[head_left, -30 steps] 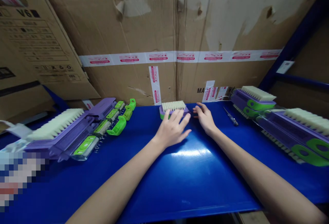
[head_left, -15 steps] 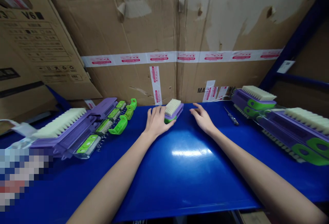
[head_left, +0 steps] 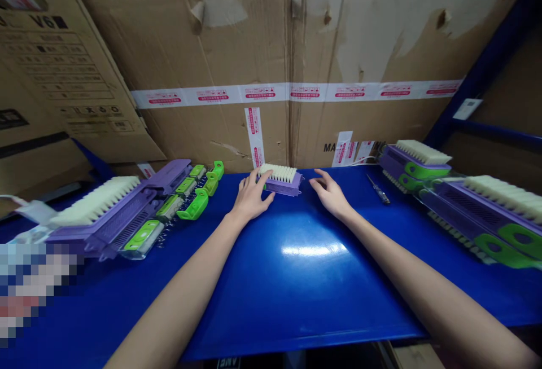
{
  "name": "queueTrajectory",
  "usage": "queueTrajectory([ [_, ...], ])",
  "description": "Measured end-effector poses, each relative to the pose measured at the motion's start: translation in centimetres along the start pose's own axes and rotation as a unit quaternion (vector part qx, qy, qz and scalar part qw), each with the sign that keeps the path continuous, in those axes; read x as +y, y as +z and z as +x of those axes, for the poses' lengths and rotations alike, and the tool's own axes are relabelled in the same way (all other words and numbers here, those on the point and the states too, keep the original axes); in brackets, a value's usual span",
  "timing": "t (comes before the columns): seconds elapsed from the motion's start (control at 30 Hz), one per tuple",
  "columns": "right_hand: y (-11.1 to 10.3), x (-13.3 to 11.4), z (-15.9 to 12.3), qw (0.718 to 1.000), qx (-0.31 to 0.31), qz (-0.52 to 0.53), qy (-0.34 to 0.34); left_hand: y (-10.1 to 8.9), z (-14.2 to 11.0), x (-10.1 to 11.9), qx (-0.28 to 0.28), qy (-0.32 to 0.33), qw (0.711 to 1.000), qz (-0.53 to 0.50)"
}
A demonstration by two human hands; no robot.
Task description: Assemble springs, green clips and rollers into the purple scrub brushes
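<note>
A small purple brush with white bristles (head_left: 282, 179) lies on the blue table (head_left: 296, 279) near the back edge, bristles up. My left hand (head_left: 249, 197) rests at its left end, fingers spread and touching the brush body. My right hand (head_left: 332, 194) lies flat on the table just right of the brush, fingers apart, holding nothing.
A row of purple brushes with green handles (head_left: 127, 211) sits at the left, another row (head_left: 466, 200) at the right. A small screwdriver (head_left: 380, 191) lies right of my right hand. Taped cardboard boxes (head_left: 288, 64) wall off the back.
My left hand moved from on top of the brush to its left end and turned the brush, which now lies crosswise again, slightly further back. The right hand barely shifted.
</note>
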State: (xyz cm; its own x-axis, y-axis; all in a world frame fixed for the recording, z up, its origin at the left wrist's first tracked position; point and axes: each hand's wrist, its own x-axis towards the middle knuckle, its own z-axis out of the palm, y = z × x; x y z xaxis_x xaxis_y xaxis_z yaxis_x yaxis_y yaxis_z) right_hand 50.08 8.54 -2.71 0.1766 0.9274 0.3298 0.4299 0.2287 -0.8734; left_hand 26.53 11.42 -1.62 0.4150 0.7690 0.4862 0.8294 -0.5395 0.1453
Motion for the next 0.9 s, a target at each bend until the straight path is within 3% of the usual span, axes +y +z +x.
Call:
queueTrajectory([
  [0.27,-0.1,-0.4,-0.2,0.998,-0.017,-0.055,-0.010,-0.2,0.0,0.8,0.017,-0.041,0.996,0.072],
  [0.9,-0.1,-0.6,-0.3,0.994,-0.036,-0.096,-0.029,-0.6,-0.2,1.2,0.019,-0.036,0.994,0.102],
])
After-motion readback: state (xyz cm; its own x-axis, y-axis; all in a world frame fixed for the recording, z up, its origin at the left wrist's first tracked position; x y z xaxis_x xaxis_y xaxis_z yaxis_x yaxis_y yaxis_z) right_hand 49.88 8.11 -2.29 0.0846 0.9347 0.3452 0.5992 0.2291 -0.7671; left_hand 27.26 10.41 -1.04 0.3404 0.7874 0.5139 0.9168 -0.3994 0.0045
